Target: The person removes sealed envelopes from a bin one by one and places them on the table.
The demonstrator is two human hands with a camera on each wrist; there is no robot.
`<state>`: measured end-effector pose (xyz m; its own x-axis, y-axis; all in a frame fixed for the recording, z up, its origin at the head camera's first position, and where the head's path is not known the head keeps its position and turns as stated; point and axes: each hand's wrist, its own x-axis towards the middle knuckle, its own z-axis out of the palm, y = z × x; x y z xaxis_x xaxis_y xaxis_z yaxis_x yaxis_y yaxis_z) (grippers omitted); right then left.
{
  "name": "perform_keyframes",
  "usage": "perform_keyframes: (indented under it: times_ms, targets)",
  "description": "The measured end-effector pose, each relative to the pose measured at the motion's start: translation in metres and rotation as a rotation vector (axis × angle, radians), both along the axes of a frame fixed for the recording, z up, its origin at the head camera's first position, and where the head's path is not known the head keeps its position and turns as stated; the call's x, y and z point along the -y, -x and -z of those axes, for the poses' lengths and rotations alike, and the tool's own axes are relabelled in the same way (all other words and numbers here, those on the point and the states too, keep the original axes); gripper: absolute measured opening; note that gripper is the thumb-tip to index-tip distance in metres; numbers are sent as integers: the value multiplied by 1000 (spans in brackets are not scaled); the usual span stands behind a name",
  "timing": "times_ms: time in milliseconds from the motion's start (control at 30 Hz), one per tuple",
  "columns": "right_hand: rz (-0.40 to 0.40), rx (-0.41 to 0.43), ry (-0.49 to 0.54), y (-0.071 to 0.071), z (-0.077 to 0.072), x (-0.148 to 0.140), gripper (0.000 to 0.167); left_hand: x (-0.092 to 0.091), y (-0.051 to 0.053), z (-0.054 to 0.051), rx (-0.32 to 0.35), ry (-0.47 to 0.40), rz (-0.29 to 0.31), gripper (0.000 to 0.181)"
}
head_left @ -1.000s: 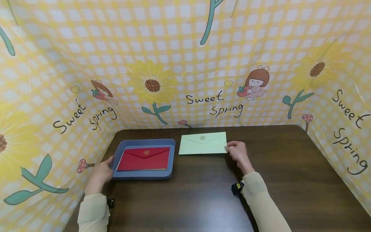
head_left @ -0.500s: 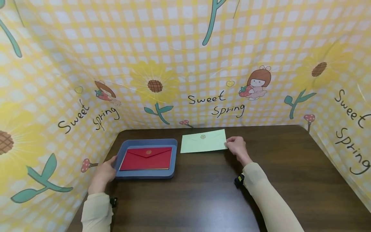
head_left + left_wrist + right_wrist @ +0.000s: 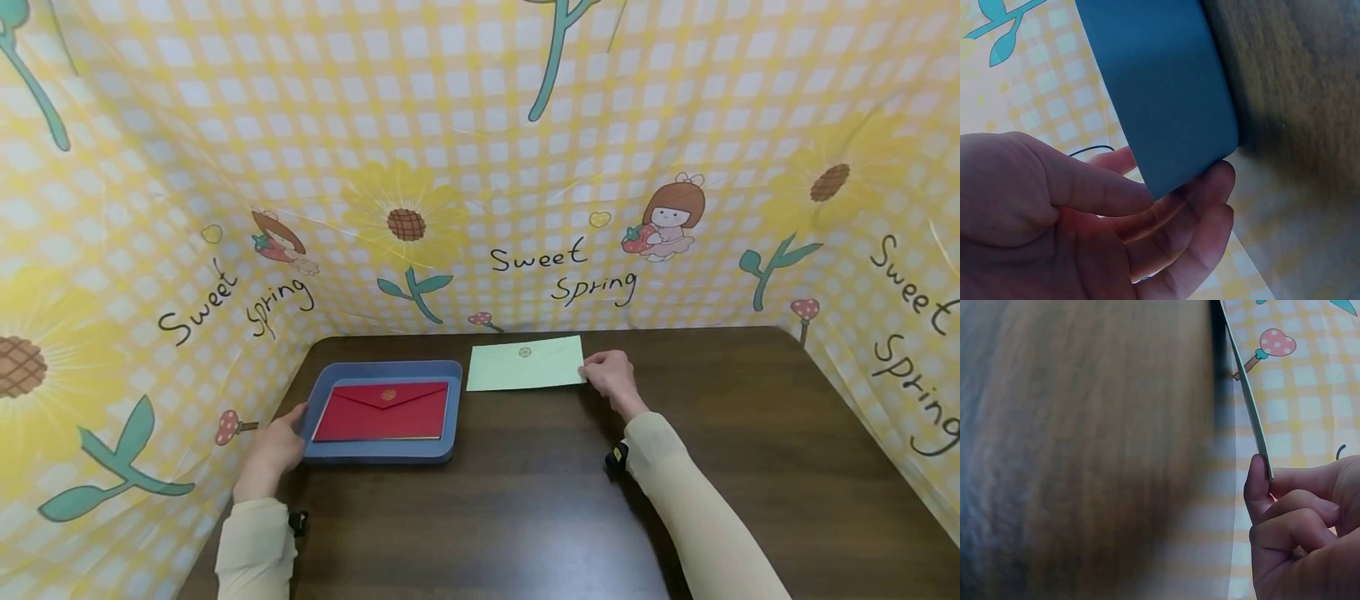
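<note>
A blue tray (image 3: 375,457) stands on the left of the table, with a red envelope (image 3: 382,412) lying in it, flap and gold seal upward. My left hand (image 3: 273,450) grips the tray's left side; in the left wrist view the thumb meets the rim of the tray (image 3: 1160,87) at a corner and the fingers curl beneath. To the right of the tray is a pale green envelope (image 3: 525,368) with a gold seal. My right hand (image 3: 611,377) pinches its right edge between thumb and finger. The right wrist view shows the green envelope (image 3: 1250,403) edge-on, its near end between the fingertips.
The dark wooden table (image 3: 525,500) reaches back to a yellow checked cloth (image 3: 480,167) that hangs behind it and along both sides. Both forearms come in from the front, each wearing a small black device at the wrist.
The green envelope and my right hand have shifted slightly back and toward the tray, narrowing the gap. My left hand keeps its hold on the tray. The head view has turned a little left.
</note>
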<state>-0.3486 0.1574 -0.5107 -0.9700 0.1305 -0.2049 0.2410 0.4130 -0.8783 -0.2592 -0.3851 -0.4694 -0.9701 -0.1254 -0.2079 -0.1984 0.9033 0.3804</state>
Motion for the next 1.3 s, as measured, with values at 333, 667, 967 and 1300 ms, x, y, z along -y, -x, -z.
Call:
perform_keyframes:
  times_ms: [333,667,967,1300]
  targets:
    - [-20,32,11,2,5,2,26,-1,1,0,-11,11,5,71]
    - [-48,53,20,5,-1,1,30,0,1,0,-15,13,9,72]
    - [-34,56,13,8,-7,-6,31,0,2,0,1,-13,8,73]
    - [-95,-4,-170,1,-11,-7,35,2,1,1,3,-9,15,73]
